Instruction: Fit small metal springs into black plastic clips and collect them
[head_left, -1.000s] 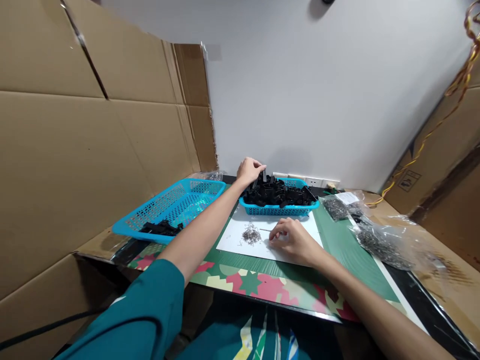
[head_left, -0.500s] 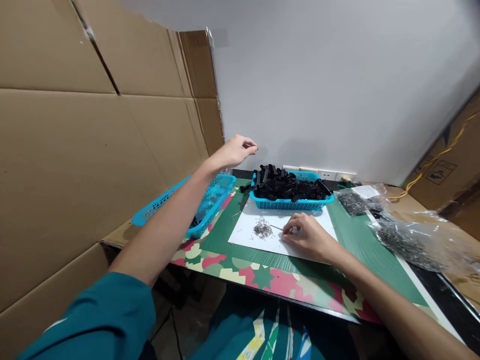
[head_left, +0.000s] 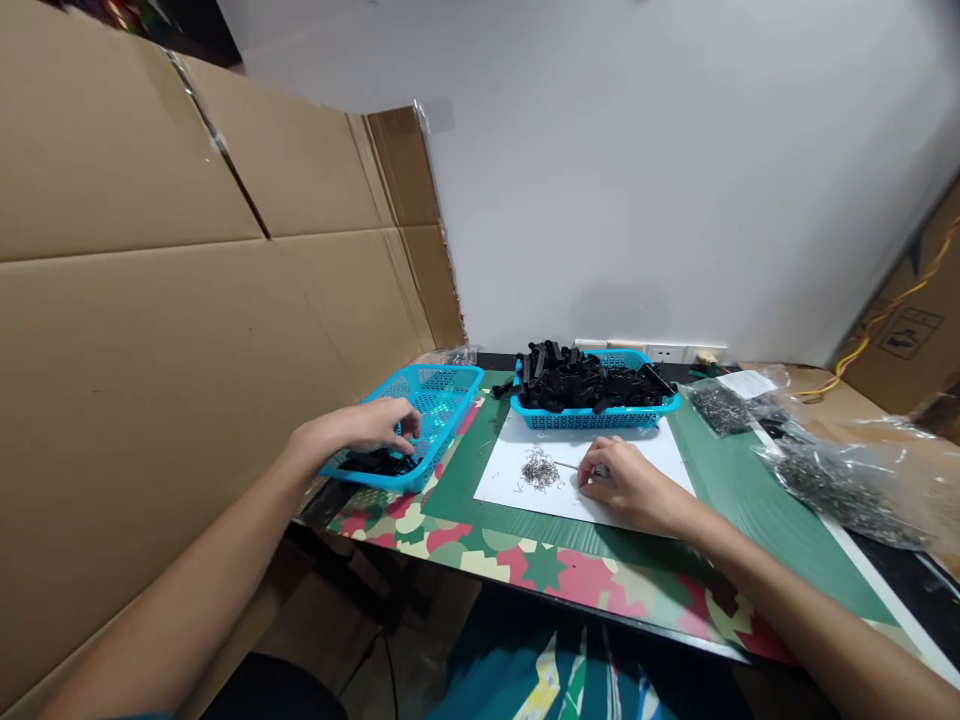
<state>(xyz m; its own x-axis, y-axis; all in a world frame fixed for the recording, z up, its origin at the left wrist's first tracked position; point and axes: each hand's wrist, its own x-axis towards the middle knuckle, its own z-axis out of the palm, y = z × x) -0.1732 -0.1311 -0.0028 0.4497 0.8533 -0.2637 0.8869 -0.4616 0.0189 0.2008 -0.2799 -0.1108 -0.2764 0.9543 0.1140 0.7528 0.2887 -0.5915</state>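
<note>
My left hand (head_left: 382, 425) hangs inside the near end of the left blue basket (head_left: 450, 440), just above a few black plastic parts (head_left: 375, 462). Its fingers are loosely bent and apart, with nothing visible in them. On the white sheet (head_left: 495, 485), my right hand (head_left: 619, 480) pinches a thin metal rod-like tool (head_left: 566, 466). The rod's tip points left at a small heap of fine metal pieces (head_left: 540, 470), perhaps wire springs; they are too small to tell. My right fingers hide the tool's other end.
A second blue basket (head_left: 592, 420), heaped with black plastic parts (head_left: 577, 380), stands behind the sheet. Clear bags of small metal pieces (head_left: 832, 490) lie at the right on the green mat (head_left: 750, 510). Cardboard (head_left: 187, 350) walls off the left side.
My left hand has come down and left, from above the table into the left basket. My right hand keeps its pinch on the tool beside the heap. The view has shifted slightly.
</note>
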